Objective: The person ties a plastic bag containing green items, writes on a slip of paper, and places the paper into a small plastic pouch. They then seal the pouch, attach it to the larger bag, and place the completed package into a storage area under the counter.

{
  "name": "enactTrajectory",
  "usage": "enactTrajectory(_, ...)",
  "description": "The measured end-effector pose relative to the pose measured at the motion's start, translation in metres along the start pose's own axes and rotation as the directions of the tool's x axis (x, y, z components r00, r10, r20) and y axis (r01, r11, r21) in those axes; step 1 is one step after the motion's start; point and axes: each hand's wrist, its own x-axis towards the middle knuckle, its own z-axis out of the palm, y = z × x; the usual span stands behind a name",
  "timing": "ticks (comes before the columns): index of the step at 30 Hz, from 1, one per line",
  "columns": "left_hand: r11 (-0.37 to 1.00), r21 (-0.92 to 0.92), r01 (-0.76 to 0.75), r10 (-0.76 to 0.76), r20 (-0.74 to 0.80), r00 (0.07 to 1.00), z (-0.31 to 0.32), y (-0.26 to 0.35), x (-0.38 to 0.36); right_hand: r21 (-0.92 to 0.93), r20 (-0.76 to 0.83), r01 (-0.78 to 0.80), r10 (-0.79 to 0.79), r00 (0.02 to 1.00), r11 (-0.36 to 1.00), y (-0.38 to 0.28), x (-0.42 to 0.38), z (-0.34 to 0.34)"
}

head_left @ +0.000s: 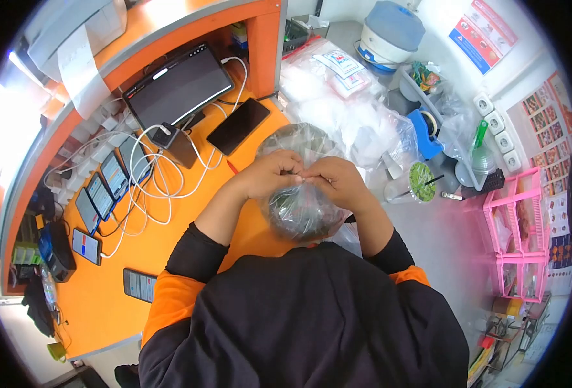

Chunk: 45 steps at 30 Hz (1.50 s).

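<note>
A clear plastic bag (302,213) with something round and dark green inside stands at the orange counter's right edge, in front of my chest. My left hand (274,173) pinches the gathered top of the bag from the left. From the right, my right hand (333,181) pinches the same gathered plastic, its fingertips meeting those of my left hand. Both hands are closed above the bag. What exactly lies in the bag is blurred by the plastic.
Phones, white cables and a monitor (179,84) fill the orange counter (111,323) on the left. Plastic bags (338,97), a blue tape dispenser (423,134) and a green-topped cup (422,182) stand on the right. Pink racks (517,236) are at the far right.
</note>
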Motion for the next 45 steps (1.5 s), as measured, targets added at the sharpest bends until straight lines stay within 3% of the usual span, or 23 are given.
enactTrajectory(4, 0.99, -0.124, 0.074, -0.072, 0.018, 0.997, 0.0, -0.003, 0.0, -0.054, 0.003, 0.008, -0.008, 1.0, 0.999, -0.008, 0.003, -0.001)
enactTrajectory(7, 0.981, -0.177, 0.073, -0.065, 0.05, 0.997, -0.002, -0.007, 0.001, -0.082, -0.084, 0.179, -0.185, 0.979, 0.98, -0.006, 0.003, 0.002)
enactTrajectory(9, 0.971, -0.229, 0.073, -0.066, 0.038, 0.997, -0.001, -0.007, 0.0, -0.088, -0.072, 0.187, -0.194, 0.978, 0.978, -0.009, 0.008, -0.001)
enactTrajectory(13, 0.968, -0.244, 0.052, -0.064, -0.039, 0.997, 0.004, -0.008, 0.001, -0.06, -0.057, 0.08, -0.084, 0.995, 0.995, -0.015, 0.012, -0.007)
enactTrajectory(16, 0.982, -0.188, 0.032, -0.054, -0.11, 0.992, 0.009, -0.005, 0.001, -0.156, -0.046, 0.01, -0.018, 0.999, 0.988, -0.016, 0.01, -0.008)
enactTrajectory(18, 0.988, -0.155, 0.023, -0.046, -0.149, 0.988, 0.011, 0.0, -0.002, -0.153, -0.1, 0.016, -0.032, 0.994, 0.988, -0.019, 0.009, -0.005)
enactTrajectory(21, 0.964, -0.246, 0.101, -0.177, -0.312, 0.933, 0.023, -0.003, -0.004, -0.153, -0.181, 0.01, -0.038, 0.983, 0.988, -0.021, 0.009, 0.001)
enactTrajectory(27, 0.912, -0.409, -0.007, -0.199, -0.459, 0.866, 0.035, -0.001, -0.001, -0.123, -0.263, -0.005, -0.028, 0.965, 0.992, -0.016, 0.005, 0.008)
enactTrajectory(30, 0.987, -0.148, 0.065, -0.128, -0.47, 0.873, 0.032, -0.002, 0.0, -0.128, -0.273, -0.028, -0.008, 0.962, 0.991, -0.014, 0.004, 0.01)
enactTrajectory(34, 0.99, -0.068, 0.126, -0.143, -0.469, 0.872, 0.032, 0.002, 0.004, -0.154, -0.287, -0.066, 0.019, 0.958, 0.986, -0.013, 0.003, 0.014)
enactTrajectory(36, 0.991, 0.054, 0.126, -0.087, -0.463, 0.882, 0.032, 0.012, 0.006, -0.088, -0.292, -0.029, 0.003, 0.956, 0.996, -0.008, 0.006, 0.015)
enactTrajectory(37, 0.99, 0.016, 0.141, -0.117, -0.469, 0.875, 0.034, 0.012, 0.005, -0.055, -0.295, -0.013, -0.003, 0.955, 0.998, -0.006, 0.006, 0.015)
enactTrajectory(38, 0.988, -0.019, 0.155, -0.145, -0.474, 0.869, 0.036, 0.012, 0.004, 0.156, -0.295, -0.053, 0.098, 0.95, 0.986, -0.002, 0.004, 0.017)
enactTrajectory(40, 0.989, 0.022, 0.146, -0.114, -0.509, 0.853, 0.039, 0.006, 0.002, 0.548, -0.231, -0.115, 0.282, 0.931, 0.828, 0.004, 0.003, 0.02)
enactTrajectory(43, 0.977, 0.182, 0.113, 0.007, -0.551, 0.835, 0.046, -0.008, 0.0, 0.816, 0.021, -0.229, 0.368, 0.93, 0.531, -0.006, 0.005, 0.016)
enactTrajectory(45, 0.97, 0.205, 0.13, 0.007, -0.559, 0.829, 0.046, -0.007, 0.0, 0.655, -0.017, -0.284, 0.39, 0.921, 0.7, -0.006, 0.005, 0.015)
